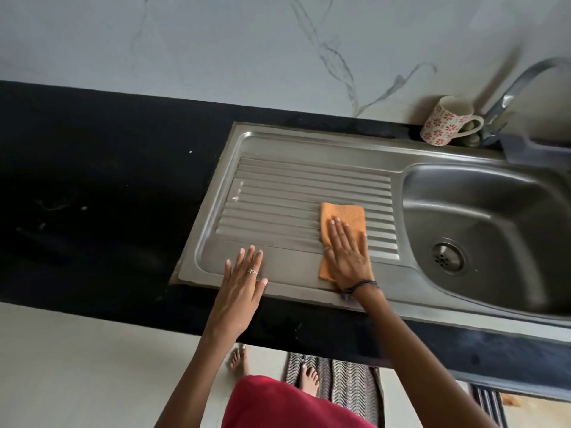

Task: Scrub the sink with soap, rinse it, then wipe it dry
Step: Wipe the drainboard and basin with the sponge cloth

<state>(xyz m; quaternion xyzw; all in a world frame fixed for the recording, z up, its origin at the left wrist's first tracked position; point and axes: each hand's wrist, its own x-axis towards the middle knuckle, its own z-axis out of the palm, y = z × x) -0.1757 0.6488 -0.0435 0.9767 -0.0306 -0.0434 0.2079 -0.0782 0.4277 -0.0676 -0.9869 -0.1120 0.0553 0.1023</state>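
A stainless steel sink [482, 211] with a ridged drainboard [293, 186] on its left is set into a black counter. An orange cloth [343, 216] lies folded on the drainboard's ridges near the basin. My right hand [346, 254] presses flat on the cloth with straight fingers. My left hand [244, 279] rests flat, fingers spread, on the smooth front strip of the drainboard, holding nothing. The basin's drain [448, 256] shows at the bottom right of the bowl.
A floral mug [445, 122] stands at the back beside the tap [519, 88]. A grey holder [537, 149] sits behind the basin. The black counter [92, 196] stretches to the left. A striped mat [340, 381] lies on the floor under my feet.
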